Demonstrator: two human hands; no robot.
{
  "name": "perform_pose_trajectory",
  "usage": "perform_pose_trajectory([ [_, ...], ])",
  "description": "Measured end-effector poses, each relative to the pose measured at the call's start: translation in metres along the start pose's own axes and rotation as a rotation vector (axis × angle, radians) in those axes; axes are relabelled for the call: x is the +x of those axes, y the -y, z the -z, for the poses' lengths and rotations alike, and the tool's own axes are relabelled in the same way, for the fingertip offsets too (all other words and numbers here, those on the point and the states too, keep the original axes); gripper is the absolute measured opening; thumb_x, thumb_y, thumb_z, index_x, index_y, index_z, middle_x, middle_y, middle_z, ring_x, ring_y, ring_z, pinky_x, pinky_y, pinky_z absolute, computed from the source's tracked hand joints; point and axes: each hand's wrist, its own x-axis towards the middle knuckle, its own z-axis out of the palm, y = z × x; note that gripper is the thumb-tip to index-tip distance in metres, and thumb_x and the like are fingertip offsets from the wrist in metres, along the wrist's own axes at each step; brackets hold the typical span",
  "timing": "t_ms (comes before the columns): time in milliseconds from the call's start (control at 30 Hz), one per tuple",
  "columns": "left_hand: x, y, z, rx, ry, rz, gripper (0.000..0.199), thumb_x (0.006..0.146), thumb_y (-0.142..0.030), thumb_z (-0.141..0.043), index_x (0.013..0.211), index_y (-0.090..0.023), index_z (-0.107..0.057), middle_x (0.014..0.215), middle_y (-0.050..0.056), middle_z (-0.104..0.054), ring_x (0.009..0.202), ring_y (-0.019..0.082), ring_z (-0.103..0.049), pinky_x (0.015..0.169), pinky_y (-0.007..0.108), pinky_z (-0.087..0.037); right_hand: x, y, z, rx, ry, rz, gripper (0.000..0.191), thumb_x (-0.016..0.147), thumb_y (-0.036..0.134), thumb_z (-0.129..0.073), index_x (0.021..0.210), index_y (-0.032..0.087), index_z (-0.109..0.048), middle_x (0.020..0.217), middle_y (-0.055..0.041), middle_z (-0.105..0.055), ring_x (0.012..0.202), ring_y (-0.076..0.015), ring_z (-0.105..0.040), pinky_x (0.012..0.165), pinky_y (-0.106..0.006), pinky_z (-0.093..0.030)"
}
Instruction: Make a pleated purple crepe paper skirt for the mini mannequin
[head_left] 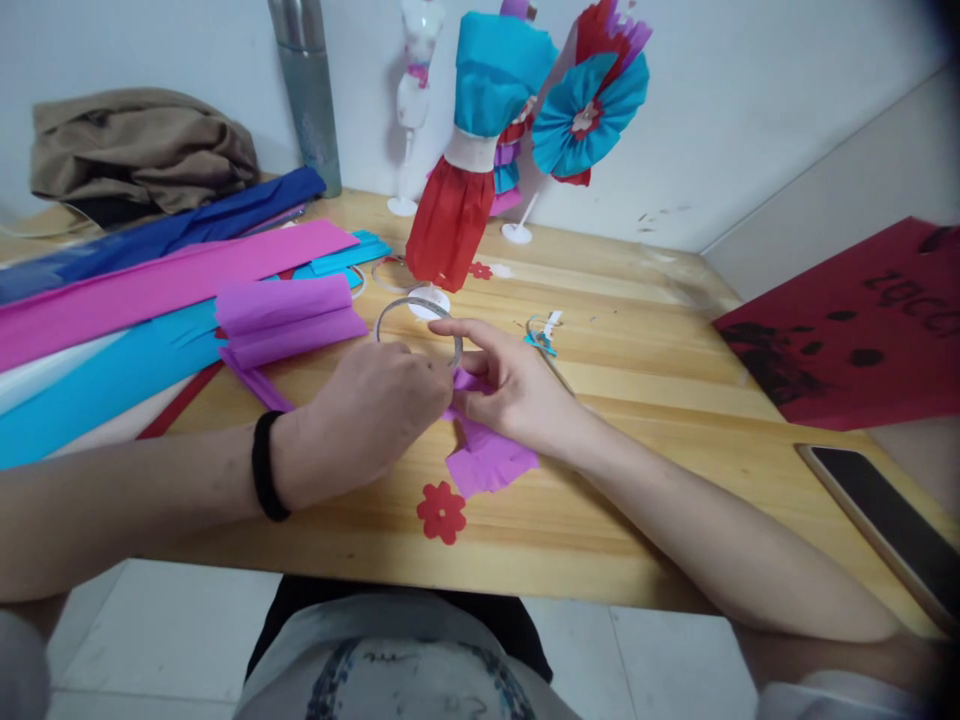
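My left hand [375, 415], with a black band on its wrist, is closed near the middle of the table; what its curled fingers grip is hidden. Against it, my right hand [510, 385] pinches purple crepe paper [491, 462] between thumb and fingers, its index finger extended over a roll of clear tape [415, 301]. The tape ring stands up behind both hands, touching them. Below the purple paper lies a red paper flower [442, 513], flat on the wood.
Folded crepe paper strips [172, 290] cover the left side. Behind stand small mannequins, one in a blue and red paper dress [457, 215], and a grey bottle [307, 100]. Scissors [551, 355] lie right of centre. A red bag [862, 330] and a phone [885, 520] are at the right.
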Motion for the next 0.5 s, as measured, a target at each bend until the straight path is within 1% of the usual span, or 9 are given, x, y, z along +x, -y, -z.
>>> perform_pose_trajectory([
  [100, -0.003, -0.007, -0.002, 0.050, -0.029, 0.000, 0.027, 0.081, 0.002, -0.055, 0.097, -0.013, -0.071, 0.084, 0.008, -0.074, 0.078, 0.023, -0.071, 0.059, 0.030, -0.042, 0.000, 0.000, -0.001, -0.013, 0.025, 0.010, 0.081, 0.069, 0.004, -0.060, 0.147, 0.020, -0.048, 0.068, 0.0054, -0.061, 0.055, -0.0111, -0.050, 0.053, -0.025, -0.039],
  [233, -0.004, -0.012, 0.000, 0.087, -0.049, 0.034, 0.030, 0.082, 0.004, -0.053, 0.100, -0.011, -0.072, 0.081, 0.008, -0.074, 0.075, 0.022, -0.072, 0.054, 0.027, -0.043, 0.000, 0.002, -0.002, -0.043, 0.040, 0.010, 0.091, 0.070, 0.003, -0.056, 0.157, 0.017, -0.035, 0.067, 0.0060, -0.057, 0.055, -0.0108, -0.046, 0.051, -0.025, -0.035],
  [300, -0.004, -0.014, 0.001, 0.116, -0.081, 0.019, 0.028, 0.083, 0.003, -0.052, 0.097, -0.011, -0.073, 0.080, 0.009, -0.074, 0.073, 0.023, -0.072, 0.052, 0.027, -0.044, 0.000, 0.002, -0.003, -0.088, 0.024, 0.026, 0.092, 0.070, 0.004, -0.055, 0.159, 0.017, -0.034, 0.065, 0.0067, -0.054, 0.056, -0.0113, -0.045, 0.052, -0.025, -0.034],
  [367, -0.004, -0.015, 0.002, 0.145, -0.088, 0.008, 0.028, 0.083, 0.004, -0.051, 0.092, -0.011, -0.073, 0.079, 0.009, -0.074, 0.071, 0.023, -0.072, 0.051, 0.027, -0.045, -0.001, 0.001, -0.004, -0.147, -0.001, 0.050, 0.092, 0.070, 0.005, -0.056, 0.159, 0.018, -0.035, 0.065, 0.0070, -0.053, 0.057, -0.0116, -0.045, 0.054, -0.025, -0.035],
  [500, -0.003, -0.015, 0.001, 0.174, -0.071, 0.001, 0.025, 0.080, 0.004, -0.053, 0.084, -0.011, -0.072, 0.074, 0.009, -0.073, 0.069, 0.024, -0.072, 0.050, 0.027, -0.048, -0.002, 0.002, -0.005, -0.233, -0.016, 0.076, 0.091, 0.073, 0.007, -0.059, 0.159, 0.021, -0.035, 0.071, 0.0051, -0.060, 0.063, -0.0121, -0.051, 0.060, -0.026, -0.040],
])
